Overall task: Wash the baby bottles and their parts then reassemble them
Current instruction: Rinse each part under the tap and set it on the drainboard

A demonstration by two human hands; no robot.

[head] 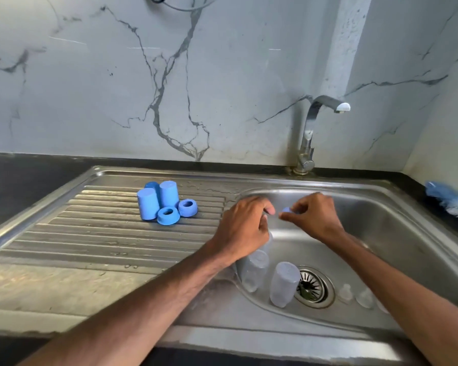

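My left hand (245, 225) grips a clear bottle body (267, 243) over the sink basin (397, 220); most of that bottle is hidden under the hand. My right hand (313, 216) pinches a small blue ring (288, 209) just right of the left hand's fingertips. Two more clear bottle bodies (254, 273) (284, 283) lie in the basin beside the drain (312, 286). Clear teats (345, 291) sit to the right of the drain. On the drainboard (103, 233) stand three blue caps (148, 204) and two blue collar rings (167, 215) (187, 207).
The tap (308, 133) rises behind the basin, its spout pointing right, with no water seen running. A blue bottle brush (450, 200) lies on the dark counter at the far right. A marble wall backs the counter.
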